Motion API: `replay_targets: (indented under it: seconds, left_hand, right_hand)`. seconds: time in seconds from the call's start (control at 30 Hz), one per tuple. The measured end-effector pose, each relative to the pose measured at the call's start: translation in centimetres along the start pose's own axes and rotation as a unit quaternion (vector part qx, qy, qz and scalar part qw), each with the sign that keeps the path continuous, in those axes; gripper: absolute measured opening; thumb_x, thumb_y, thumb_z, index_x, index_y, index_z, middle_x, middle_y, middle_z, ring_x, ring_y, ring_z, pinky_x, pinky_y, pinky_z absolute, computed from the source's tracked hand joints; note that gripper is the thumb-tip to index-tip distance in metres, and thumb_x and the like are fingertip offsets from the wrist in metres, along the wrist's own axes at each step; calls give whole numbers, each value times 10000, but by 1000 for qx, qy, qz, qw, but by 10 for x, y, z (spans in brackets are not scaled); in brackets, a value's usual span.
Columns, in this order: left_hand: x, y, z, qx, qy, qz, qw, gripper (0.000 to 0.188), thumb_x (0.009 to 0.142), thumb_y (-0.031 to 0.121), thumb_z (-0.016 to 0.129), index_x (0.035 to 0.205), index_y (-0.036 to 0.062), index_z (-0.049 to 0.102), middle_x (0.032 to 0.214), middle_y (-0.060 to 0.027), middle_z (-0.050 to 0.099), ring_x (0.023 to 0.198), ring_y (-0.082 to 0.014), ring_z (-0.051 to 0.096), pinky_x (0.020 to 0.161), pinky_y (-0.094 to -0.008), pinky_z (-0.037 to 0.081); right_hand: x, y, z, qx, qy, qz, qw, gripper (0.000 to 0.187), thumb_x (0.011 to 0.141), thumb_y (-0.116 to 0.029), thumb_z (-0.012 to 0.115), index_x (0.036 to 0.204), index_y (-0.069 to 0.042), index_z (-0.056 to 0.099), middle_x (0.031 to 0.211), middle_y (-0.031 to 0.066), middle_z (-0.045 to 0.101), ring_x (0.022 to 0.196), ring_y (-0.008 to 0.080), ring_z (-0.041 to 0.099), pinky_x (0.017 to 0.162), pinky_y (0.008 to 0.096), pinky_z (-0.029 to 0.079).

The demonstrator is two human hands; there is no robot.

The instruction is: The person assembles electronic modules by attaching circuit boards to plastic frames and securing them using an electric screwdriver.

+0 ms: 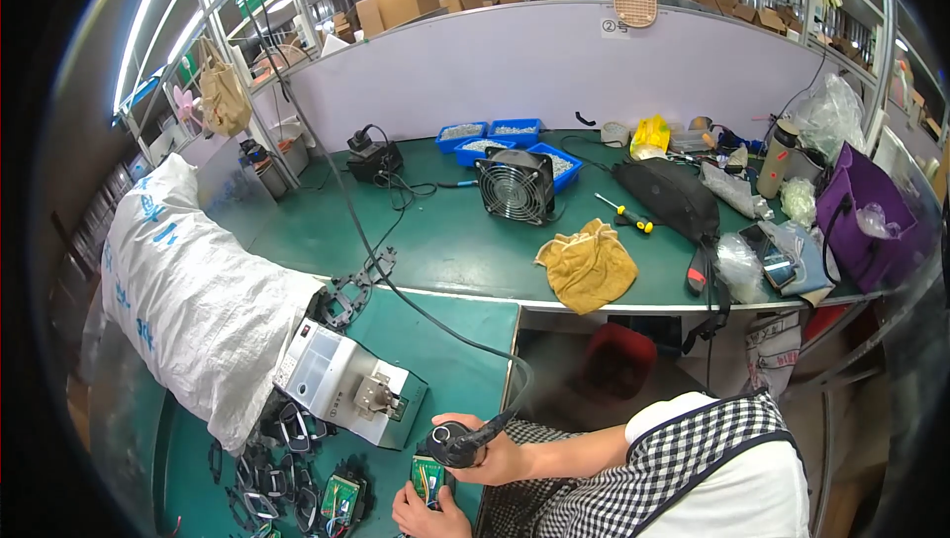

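My right hand (495, 461) is wrapped round a black corded electric screwdriver (453, 445), held upright above a green circuit board (427, 479). Its tip is hidden from here. Fingers of my left hand (431, 516) grip the near end of the board, which has thin coloured wires and sits in a dark housing at the bench edge. Left of my hands, another green board in a black housing (341, 500) lies among several loose black plastic frames (267, 474). Just beyond stands a grey-white screw feeder (341, 385) with a metal pick-up part at its front.
A large white woven sack (188, 281) leans over the left bench. The screwdriver's cable (435, 325) hangs across the view. On the far bench are a fan (515, 187), blue screw trays (515, 130), a brown cloth (591, 266), a yellow-black screwdriver (633, 218) and a purple bag (866, 216).
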State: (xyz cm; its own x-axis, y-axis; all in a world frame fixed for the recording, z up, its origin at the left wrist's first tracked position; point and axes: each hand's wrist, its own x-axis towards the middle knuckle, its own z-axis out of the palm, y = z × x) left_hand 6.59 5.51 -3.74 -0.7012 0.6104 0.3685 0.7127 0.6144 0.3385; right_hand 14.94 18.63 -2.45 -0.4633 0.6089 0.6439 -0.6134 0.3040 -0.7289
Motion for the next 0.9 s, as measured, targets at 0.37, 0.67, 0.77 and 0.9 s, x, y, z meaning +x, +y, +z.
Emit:
replay_targets:
  seconds: [0.37,0.67,0.77,0.9]
  left_hand:
    - [-1,-4,1,-13,-4,8,1000,446,730,337,632,1051,37,560,1051,-159,519,952,-355,465,785,-459,372]
    - [0,-4,0,-30,5,13,999,452,722,336,637,1048,34,557,1036,-163,527,940,-361,472,784,-460,375]
    - [-1,-3,-2,-23,-1,7,1000,462,721,349,636,1051,35,557,1025,-163,530,933,-360,475,782,-458,378]
    - [-2,-3,-2,-10,6,9,1000,458,721,346,636,1051,39,559,1023,-160,530,927,-359,477,777,-457,381]
  right_hand:
    - [-19,25,6,116,58,85,988,574,705,61,629,1214,0,371,955,12,517,839,61,484,714,209,410]
    - [-2,-2,3,-23,18,39,999,604,699,47,643,1226,-3,353,927,12,512,818,68,491,714,230,416]
    - [-3,-2,4,-10,25,46,999,602,701,49,641,1226,5,349,917,9,515,802,62,494,694,222,416]
    - [-4,-2,6,29,41,52,997,591,698,56,637,1218,9,361,901,5,514,784,56,493,680,213,414]
